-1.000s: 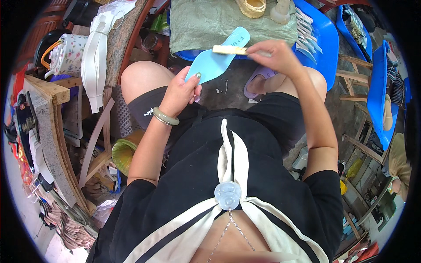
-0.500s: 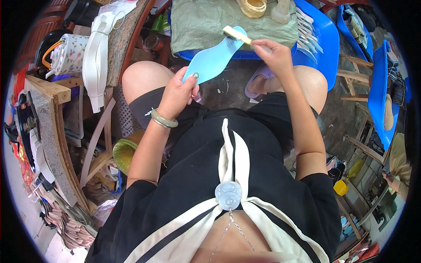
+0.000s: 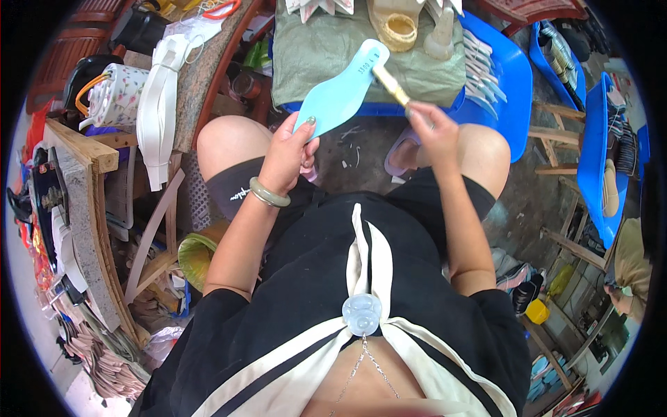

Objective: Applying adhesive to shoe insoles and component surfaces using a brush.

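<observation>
A light blue insole, shaped like a shoe sole, is held up over my knees. My left hand is closed on its near end, thumb on top, and the narrower end with dark printed marks points away. My right hand grips a small pale brush by its handle. The brush's head is at the right edge of the insole's narrow end; whether it touches cannot be made out. Beyond the insole, a yellow crusted cup and a cloudy bottle stand on a green woven sheet.
Several white strip-like pieces lie in a blue tray at the right. White straps hang off the counter at the left, beside a flowered pot. More blue trays sit on wooden racks farther right.
The brush has swung from lying across the insole's narrow end to its right edge, and my right hand has come lower. The view has shifted, showing more of the far work surface.
</observation>
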Available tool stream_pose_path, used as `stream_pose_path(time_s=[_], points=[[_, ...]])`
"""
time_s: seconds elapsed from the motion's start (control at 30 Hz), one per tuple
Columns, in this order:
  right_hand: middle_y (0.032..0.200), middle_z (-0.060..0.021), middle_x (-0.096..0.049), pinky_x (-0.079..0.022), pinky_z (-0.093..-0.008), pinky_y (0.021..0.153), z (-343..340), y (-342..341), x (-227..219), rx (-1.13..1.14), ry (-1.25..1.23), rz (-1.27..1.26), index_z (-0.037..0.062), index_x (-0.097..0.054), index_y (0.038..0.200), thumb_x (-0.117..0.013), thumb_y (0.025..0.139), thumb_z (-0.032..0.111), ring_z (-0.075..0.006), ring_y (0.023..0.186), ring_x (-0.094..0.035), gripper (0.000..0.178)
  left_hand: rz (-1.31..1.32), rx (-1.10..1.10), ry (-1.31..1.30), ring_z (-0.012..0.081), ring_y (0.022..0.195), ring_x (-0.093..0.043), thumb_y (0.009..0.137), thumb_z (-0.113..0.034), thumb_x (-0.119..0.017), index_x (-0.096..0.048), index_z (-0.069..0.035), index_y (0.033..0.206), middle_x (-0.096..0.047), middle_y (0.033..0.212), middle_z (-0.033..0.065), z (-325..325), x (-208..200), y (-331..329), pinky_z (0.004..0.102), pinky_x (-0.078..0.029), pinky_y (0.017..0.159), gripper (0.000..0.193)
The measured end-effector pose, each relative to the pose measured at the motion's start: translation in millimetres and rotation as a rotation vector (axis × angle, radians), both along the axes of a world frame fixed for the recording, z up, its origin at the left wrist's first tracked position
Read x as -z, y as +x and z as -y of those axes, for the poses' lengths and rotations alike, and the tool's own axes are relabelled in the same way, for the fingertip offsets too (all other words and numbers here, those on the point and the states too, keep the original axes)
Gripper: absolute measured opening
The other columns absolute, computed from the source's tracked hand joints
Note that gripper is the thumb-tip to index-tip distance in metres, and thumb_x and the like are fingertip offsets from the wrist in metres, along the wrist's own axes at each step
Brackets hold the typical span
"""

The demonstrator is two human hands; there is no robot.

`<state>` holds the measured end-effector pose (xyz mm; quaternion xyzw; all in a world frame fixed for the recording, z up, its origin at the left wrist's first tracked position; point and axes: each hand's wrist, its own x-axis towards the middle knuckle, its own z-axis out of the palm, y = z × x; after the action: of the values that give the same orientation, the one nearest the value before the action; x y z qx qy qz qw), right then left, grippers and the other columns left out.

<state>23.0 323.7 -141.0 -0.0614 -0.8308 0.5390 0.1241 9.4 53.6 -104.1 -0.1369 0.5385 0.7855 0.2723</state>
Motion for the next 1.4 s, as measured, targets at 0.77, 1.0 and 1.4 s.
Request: stream_pose_path(time_s=[0.77,1.0,1.4], points=[[0.057,0.0039,-0.044,-0.022,-0.0189,0.040,-19,50,-4,-0.197,-1.245,0.132,-0.0013,-0.063,0.102,-0.057,0.088,0.007,-0.0027,0.043,-0.030,0.017,-1.313,0.293,-1.480,0.0374,0.076,-0.064,0.091,-0.012,-0.038,-0.043,-0.008,0.124,-0.062,0.088,0.0199,-157,-49,-248,0.0465,-0.051,0.065,0.034],[0.056,0.0047,-0.040,-0.022,-0.0188,0.040,-33,68,-3,-0.099,-1.207,0.081,-0.0013,-0.062,0.102,-0.058,0.087,0.009,-0.0035,0.043,-0.030,0.018,-1.404,0.445,-1.657,0.0336,0.089,-0.062,0.091,-0.011,-0.039,-0.039,-0.023,0.135,-0.052,0.105,0.0187,-172,-10,-284,0.0415,-0.054,0.071,0.046],[0.058,0.0052,-0.035,-0.023,-0.0194,0.041,-51,56,6,-0.090,-1.178,0.043,-0.0010,-0.059,0.105,-0.059,0.087,0.014,-0.0048,0.045,-0.029,0.024,-1.376,0.614,-1.386,0.0373,0.088,-0.059,0.086,-0.016,-0.053,-0.036,-0.007,0.132,-0.055,0.108,0.0209,-129,-47,-185,0.0457,-0.048,0.073,0.050]])
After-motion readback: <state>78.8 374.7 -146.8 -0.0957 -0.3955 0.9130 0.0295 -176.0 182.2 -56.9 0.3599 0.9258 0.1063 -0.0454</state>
